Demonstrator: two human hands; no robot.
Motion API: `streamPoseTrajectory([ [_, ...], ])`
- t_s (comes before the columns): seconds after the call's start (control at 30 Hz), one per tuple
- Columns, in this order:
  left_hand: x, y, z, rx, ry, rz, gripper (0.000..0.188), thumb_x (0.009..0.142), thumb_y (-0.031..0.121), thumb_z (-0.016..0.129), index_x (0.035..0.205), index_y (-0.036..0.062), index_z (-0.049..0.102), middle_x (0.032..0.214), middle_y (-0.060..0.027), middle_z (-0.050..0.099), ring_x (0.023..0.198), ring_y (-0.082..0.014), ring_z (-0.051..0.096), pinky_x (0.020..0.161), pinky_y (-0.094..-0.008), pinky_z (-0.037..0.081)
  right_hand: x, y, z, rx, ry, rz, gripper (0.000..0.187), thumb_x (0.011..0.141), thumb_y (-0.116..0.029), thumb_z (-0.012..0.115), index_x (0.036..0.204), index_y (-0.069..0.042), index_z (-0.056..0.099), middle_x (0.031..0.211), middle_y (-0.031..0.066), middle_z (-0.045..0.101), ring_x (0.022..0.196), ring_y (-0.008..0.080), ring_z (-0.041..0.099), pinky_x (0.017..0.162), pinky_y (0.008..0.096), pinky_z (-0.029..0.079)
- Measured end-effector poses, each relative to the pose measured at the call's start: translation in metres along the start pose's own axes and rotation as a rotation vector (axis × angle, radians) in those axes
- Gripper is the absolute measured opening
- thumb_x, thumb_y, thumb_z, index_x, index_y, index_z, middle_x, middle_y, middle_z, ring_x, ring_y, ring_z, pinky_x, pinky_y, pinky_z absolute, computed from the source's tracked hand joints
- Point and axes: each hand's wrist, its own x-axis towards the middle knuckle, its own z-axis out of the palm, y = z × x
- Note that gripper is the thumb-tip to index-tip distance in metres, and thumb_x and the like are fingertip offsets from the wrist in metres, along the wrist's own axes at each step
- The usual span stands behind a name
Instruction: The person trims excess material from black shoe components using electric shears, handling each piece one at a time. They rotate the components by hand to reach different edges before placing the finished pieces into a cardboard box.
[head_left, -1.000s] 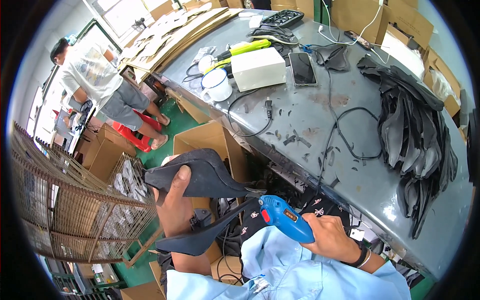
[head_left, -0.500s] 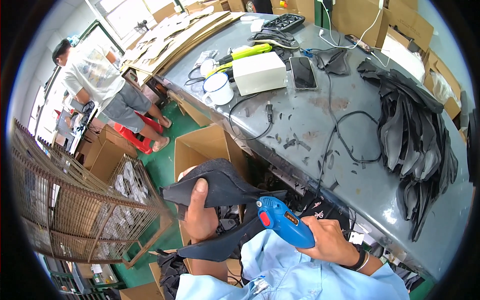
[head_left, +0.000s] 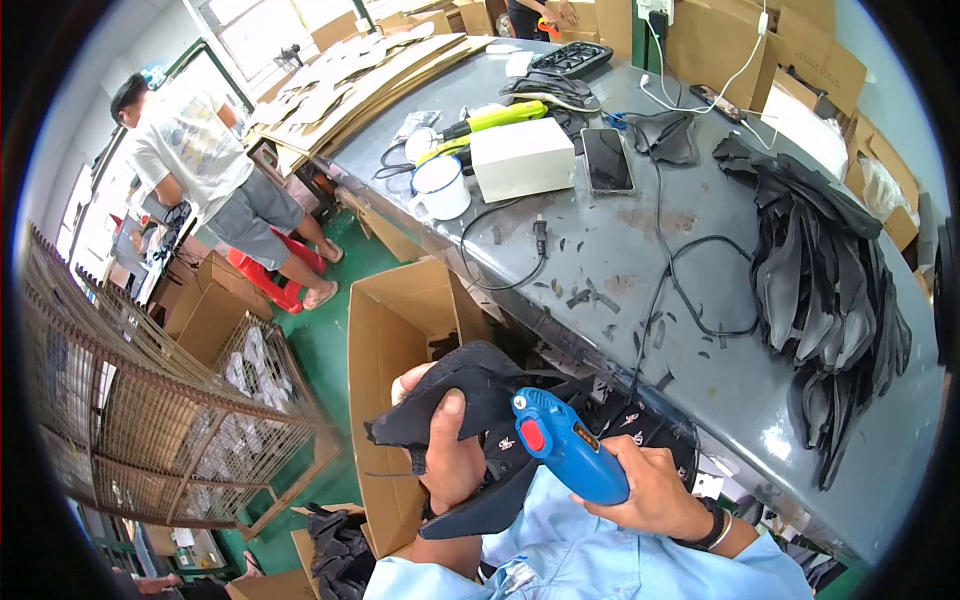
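Observation:
My left hand (head_left: 452, 465) is closed around a curved black piece of foam-like sheet material (head_left: 450, 398), the thumb pressed on its face. Below the fist, another black flap (head_left: 485, 505) hangs across my wrist; whether both belong to one piece I cannot tell. In my right hand (head_left: 655, 490) is a blue cordless hand tool (head_left: 572, 445) with a red button and an orange-marked panel. Its front end points at the black piece's right part, and its working tip is hidden.
A grey table (head_left: 690, 350) carries black scraps, a cable, a pile of black pieces (head_left: 820, 270), a phone (head_left: 607, 160), a white box (head_left: 522, 160) and an enamel mug (head_left: 439, 188). An open carton (head_left: 395, 310) stands beside my left hand. Another person (head_left: 205, 160) stands at far left.
My left hand has shifted right and down, tilting and bending the black piece. The tool stays nearly in place. A person's hand now shows at the far top edge.

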Motion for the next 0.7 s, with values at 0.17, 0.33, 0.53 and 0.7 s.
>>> streamPoseTrajectory([
  [0.17, -0.005, 0.0, 0.0, -0.025, -0.037, -0.017, 0.032, 0.081, 0.008, 0.06, 0.109, 0.0014, 0.048, 0.105, -0.0133, 0.057, 0.098, -0.0197, 0.057, 0.09, -0.0337, 0.045, 0.003, -0.006, -0.001, 0.023, -0.01, 0.024, 0.053, 0.069, -0.025, 0.082, 0.101, 0.002, 0.05, 0.077, 0.0167, 0.065, 0.065, 0.0268, 0.069, 0.059, 0.0325, 0.053],
  [0.33, -0.004, 0.002, 0.003, 0.037, -0.065, -0.056, 0.033, 0.08, 0.007, 0.059, 0.109, 0.0001, 0.048, 0.105, -0.0133, 0.057, 0.096, -0.0194, 0.057, 0.089, -0.0324, 0.045, 0.001, -0.002, 0.001, -0.055, 0.033, -0.006, 0.052, 0.067, -0.019, 0.08, 0.105, 0.001, 0.05, 0.074, 0.0153, 0.064, 0.062, 0.0284, 0.066, 0.057, 0.0348, 0.051],
  [0.53, 0.008, 0.017, -0.012, 0.295, -0.194, -0.165, 0.033, 0.078, 0.004, 0.06, 0.11, 0.0002, 0.05, 0.102, -0.01, 0.058, 0.094, -0.0155, 0.056, 0.087, -0.0284, 0.044, 0.001, -0.002, 0.003, -0.2, 0.1, -0.113, 0.055, 0.062, -0.013, 0.078, 0.108, 0.001, 0.05, 0.071, 0.0126, 0.062, 0.059, 0.0291, 0.062, 0.054, 0.0357, 0.048],
  [0.7, 0.016, 0.034, -0.002, 0.679, -0.401, -0.187, 0.031, 0.078, -0.001, 0.057, 0.108, 0.0012, 0.049, 0.099, -0.0097, 0.06, 0.09, -0.0151, 0.058, 0.083, -0.0282, 0.047, -0.001, -0.002, 0.003, -0.254, 0.088, -0.119, 0.057, 0.062, -0.012, 0.078, 0.109, 0.002, 0.049, 0.073, 0.0125, 0.062, 0.06, 0.0287, 0.062, 0.055, 0.0357, 0.047],
])
